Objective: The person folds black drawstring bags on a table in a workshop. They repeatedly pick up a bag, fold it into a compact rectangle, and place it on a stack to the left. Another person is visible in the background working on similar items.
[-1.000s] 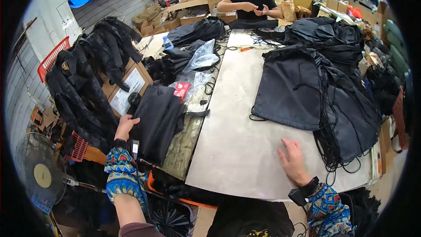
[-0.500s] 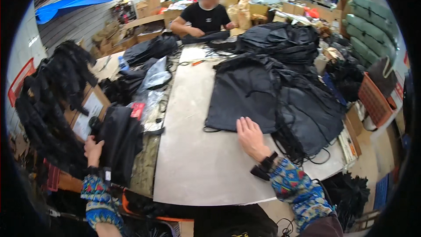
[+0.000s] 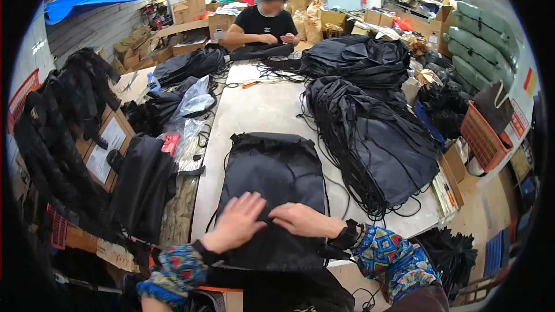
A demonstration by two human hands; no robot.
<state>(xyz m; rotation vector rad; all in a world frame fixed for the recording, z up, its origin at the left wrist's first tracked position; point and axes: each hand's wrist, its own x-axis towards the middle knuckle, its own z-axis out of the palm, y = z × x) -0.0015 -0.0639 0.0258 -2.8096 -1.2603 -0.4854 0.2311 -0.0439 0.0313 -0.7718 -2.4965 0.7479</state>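
Observation:
A black drawstring bag [image 3: 274, 167] lies flat on the table in front of me, its bottom edge toward my body. Spread over its left half is my left hand [image 3: 238, 219], fingers stretched out and resting on the cloth. My right hand [image 3: 300, 219] touches the middle of the same bag, palm down, with its fingers pointing left and slightly bent. Neither hand grips anything that I can see. To the right, a pile of black drawstring bags [image 3: 387, 150] with loose cords covers that side of the table.
Another black pile [image 3: 358, 60] lies farther back. Across the table [image 3: 254, 107] a person [image 3: 266, 26] handles black cloth. Folded black fabric [image 3: 141, 185] and clear plastic [image 3: 191, 153] lie at left, beside hanging black strips [image 3: 55, 138]. An orange crate [image 3: 485, 136] stands at right.
A bag has come off the right-hand pile to the table's near middle. My left hand has moved from the folded fabric onto it; my right hand has shifted left and nearer.

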